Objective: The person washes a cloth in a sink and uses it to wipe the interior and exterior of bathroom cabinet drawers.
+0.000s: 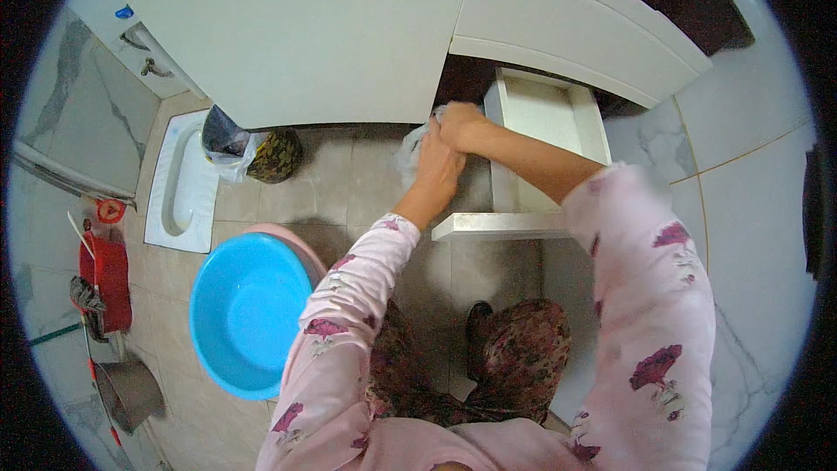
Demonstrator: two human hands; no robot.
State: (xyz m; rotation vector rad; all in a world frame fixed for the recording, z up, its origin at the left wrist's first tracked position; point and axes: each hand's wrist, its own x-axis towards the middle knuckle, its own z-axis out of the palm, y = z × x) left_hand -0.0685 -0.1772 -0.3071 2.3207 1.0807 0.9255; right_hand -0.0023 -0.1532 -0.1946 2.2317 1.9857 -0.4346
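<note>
My left hand (439, 167) and my right hand (463, 127) meet beside an opened white drawer (539, 111). Crumpled translucent plastic, apparently a bag (412, 149), is bunched in their fingers, and part of it hangs to the left. My right forearm crosses over the drawer, while the left arm reaches up from below. Fingertips and the far end of the plastic are partly hidden by the hands. The part of the drawer's inside that shows is bare. Its white front panel (500, 226) faces my knees.
A white cabinet panel (307, 33) stands ahead. On the left are a blue basin (252, 317) over a pink one (288, 235), a squat toilet (153, 209), a lined bin (225, 137) and a patterned round object (276, 157). A brown bucket (131, 396) and a red container (108, 281) line the left wall.
</note>
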